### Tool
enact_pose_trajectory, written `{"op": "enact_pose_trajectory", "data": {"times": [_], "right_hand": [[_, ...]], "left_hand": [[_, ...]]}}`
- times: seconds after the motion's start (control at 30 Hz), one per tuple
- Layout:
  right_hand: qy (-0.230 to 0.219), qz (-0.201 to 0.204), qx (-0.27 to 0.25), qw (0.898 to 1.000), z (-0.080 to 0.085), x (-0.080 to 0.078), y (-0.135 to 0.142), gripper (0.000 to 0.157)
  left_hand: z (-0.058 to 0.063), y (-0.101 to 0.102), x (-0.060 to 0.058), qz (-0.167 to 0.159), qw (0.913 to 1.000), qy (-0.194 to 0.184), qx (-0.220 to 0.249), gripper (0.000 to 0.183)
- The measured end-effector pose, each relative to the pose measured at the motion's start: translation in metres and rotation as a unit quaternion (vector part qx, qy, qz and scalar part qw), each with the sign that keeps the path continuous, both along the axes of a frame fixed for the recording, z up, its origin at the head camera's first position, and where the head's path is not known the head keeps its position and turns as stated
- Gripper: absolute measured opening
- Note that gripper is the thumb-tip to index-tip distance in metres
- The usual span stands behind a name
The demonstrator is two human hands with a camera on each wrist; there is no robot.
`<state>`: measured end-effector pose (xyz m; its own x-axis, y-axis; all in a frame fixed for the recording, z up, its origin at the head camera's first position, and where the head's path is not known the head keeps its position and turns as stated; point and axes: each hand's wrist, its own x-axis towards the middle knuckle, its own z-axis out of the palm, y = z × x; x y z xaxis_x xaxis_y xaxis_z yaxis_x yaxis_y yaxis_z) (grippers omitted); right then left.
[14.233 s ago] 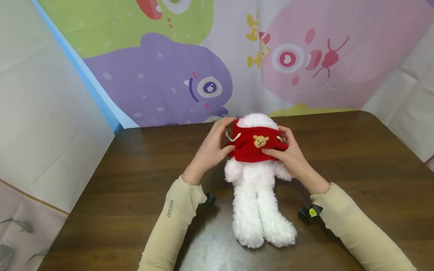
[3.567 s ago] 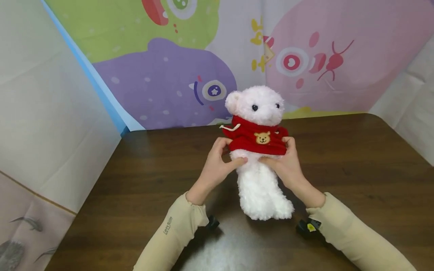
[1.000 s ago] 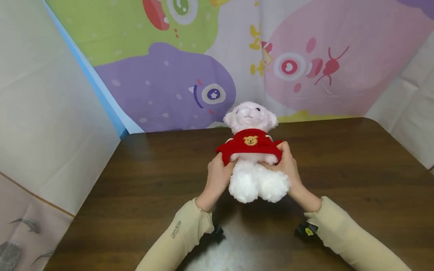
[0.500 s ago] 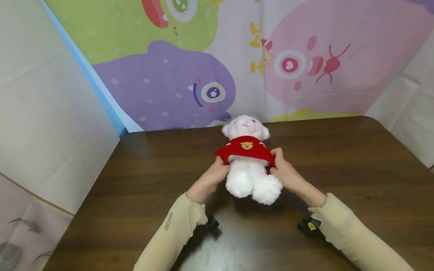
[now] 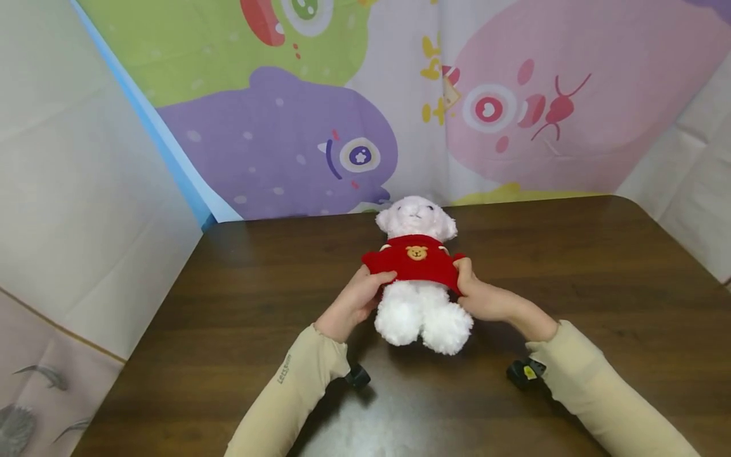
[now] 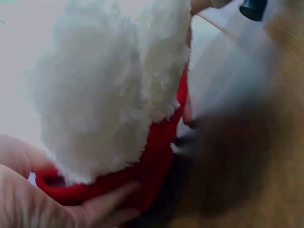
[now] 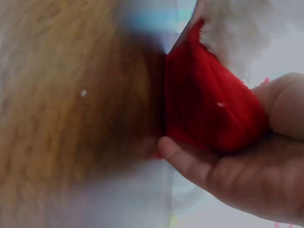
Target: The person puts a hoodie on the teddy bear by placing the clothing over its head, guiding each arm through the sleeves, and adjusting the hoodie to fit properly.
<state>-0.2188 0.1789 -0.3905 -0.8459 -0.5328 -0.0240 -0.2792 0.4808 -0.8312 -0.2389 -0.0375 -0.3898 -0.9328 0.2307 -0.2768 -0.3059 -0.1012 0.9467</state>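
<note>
A white plush bear (image 5: 425,311) lies on its back on the table, feet toward me and head at the far edge. It wears a red sweatshirt (image 5: 419,270) with a tan bear patch and pale drawstrings. My left hand (image 5: 356,295) grips the hem at the left side, thumb on top of the cloth. On the opposite side, my right hand (image 5: 485,295) pinches the hem. Close up in the left wrist view, the fingers (image 6: 111,204) lie against the red cloth below the fluffy legs. The right wrist view has the cloth between thumb and fingers (image 7: 185,164). The bear's arms are hidden.
The dark wooden table (image 5: 257,298) extends around the bear. Behind it hangs a cartoon-print curtain (image 5: 274,139), with a pale panel (image 5: 85,158) at the left. A small black camera (image 5: 358,376) sits at each wrist.
Earlier the sweatshirt covered the bear's head; now the head is out and the cloth is round the body. The bear went from propped up to lying back. Within the last half second the hem came lower.
</note>
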Motion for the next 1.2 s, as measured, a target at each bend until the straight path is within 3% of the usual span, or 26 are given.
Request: {"op": "enact_pose_trajectory", "data": {"times": [0.13, 0.27, 0.33, 0.4, 0.5, 0.57, 0.7, 0.8, 0.83, 0.93, 0.97, 1.07, 1.13, 1.2], "right_hand": [[-0.004, -0.018, 0.07, 0.997, 0.006, 0.004, 0.0, 0.04], [0.054, -0.073, 0.179, 0.98, 0.022, 0.012, 0.001, 0.049], [0.105, -0.083, 0.189, 0.973, 0.031, 0.015, -0.002, 0.058], [0.157, -0.064, 0.149, 0.974, 0.036, 0.016, -0.01, 0.064], [0.24, -0.035, 0.106, 0.964, 0.037, 0.014, -0.03, 0.055], [0.278, -0.048, 0.107, 0.953, 0.034, 0.011, -0.042, 0.046], [0.308, -0.105, 0.148, 0.934, 0.028, 0.006, -0.056, 0.045], [0.323, -0.124, 0.172, 0.922, 0.025, 0.004, -0.059, 0.051], [0.328, -0.128, 0.175, 0.919, 0.025, 0.004, -0.06, 0.052], [0.344, -0.138, 0.18, 0.911, 0.023, 0.004, -0.062, 0.054], [0.349, -0.138, 0.182, 0.909, 0.022, 0.005, -0.062, 0.054], [0.359, -0.137, 0.186, 0.904, 0.02, 0.005, -0.066, 0.053], [0.36, -0.137, 0.193, 0.902, 0.019, 0.006, -0.067, 0.053], [0.358, -0.14, 0.196, 0.902, 0.017, 0.007, -0.067, 0.053]], "left_hand": [[-0.005, 0.002, 0.002, 0.015, 0.9971, 0.06, -0.044, 0.06], [-0.001, 0.004, 0.005, 0.015, 0.9935, 0.08, -0.08, 0.065], [0.002, 0.005, 0.008, 0.006, 0.9903, 0.09, -0.105, 0.066], [0.005, 0.005, 0.01, -0.004, 0.9838, 0.114, -0.139, 0.065], [0.01, 0.005, 0.012, -0.028, 0.9666, 0.16, -0.198, 0.057], [0.013, 0.003, 0.012, -0.046, 0.9524, 0.189, -0.234, 0.053], [0.022, -0.008, 0.01, -0.068, 0.9099, 0.254, -0.321, 0.044], [0.03, -0.017, 0.008, -0.072, 0.8757, 0.31, -0.363, 0.025], [0.033, -0.019, 0.007, -0.078, 0.8721, 0.316, -0.365, 0.019], [0.036, -0.022, 0.004, -0.079, 0.8822, 0.306, -0.349, 0.012], [0.035, -0.022, 0.003, -0.075, 0.891, 0.289, -0.342, 0.013], [0.025, -0.022, 0.0, -0.062, 0.9334, 0.203, -0.289, 0.013], [0.017, -0.023, -0.003, -0.069, 0.9512, 0.154, -0.258, 0.013], [0.012, -0.025, -0.005, -0.093, 0.9606, 0.117, -0.235, 0.013]]}}
